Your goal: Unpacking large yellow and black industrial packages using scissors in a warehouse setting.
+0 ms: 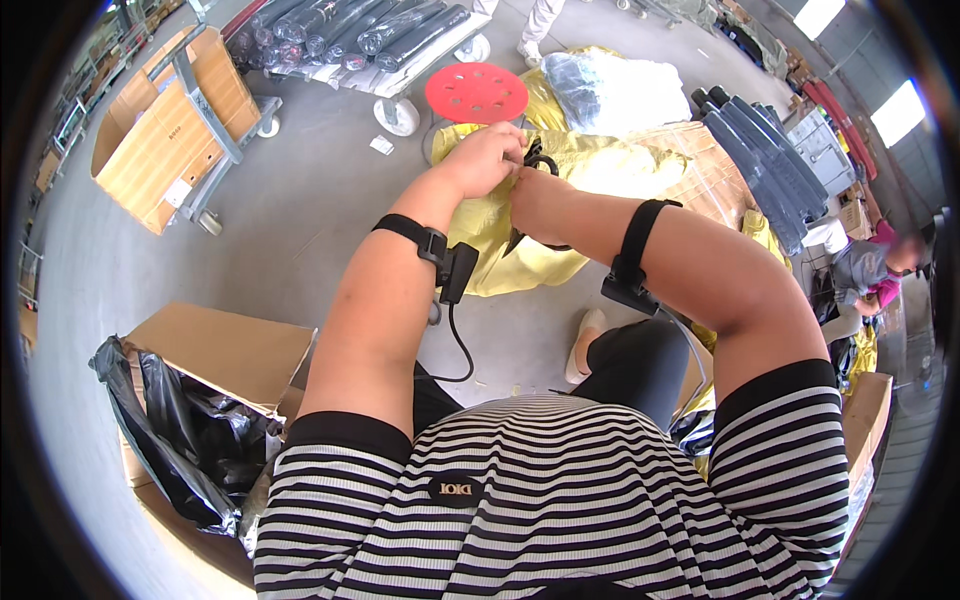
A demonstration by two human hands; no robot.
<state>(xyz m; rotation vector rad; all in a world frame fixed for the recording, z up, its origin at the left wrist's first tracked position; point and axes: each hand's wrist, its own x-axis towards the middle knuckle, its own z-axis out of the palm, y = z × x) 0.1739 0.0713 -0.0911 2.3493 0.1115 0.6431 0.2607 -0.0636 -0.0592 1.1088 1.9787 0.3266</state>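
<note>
My left hand (488, 160) is closed, its fingertips pinched together near the edge of a yellow woven plastic sheet (490, 262). Close beside it, my right hand (541, 207) is curled shut with its wrist bent. A black looped thing (541, 158) shows just beyond the right hand, and a dark pointed end sticks out below it; its kind I cannot make out. The hands nearly touch, hiding what lies between the fingers. Beyond them stands a round red stool seat (476, 93) with holes in it.
Clear plastic-wrapped goods (615, 92) and a cardboard sheet (705, 175) lie beyond the yellow sheet. A cart of dark wrapped rolls (350, 35) stands far left, near a cardboard-sided trolley (170, 130). An open carton with black plastic lining (200, 430) is near left. Another person (870, 270) sits at right.
</note>
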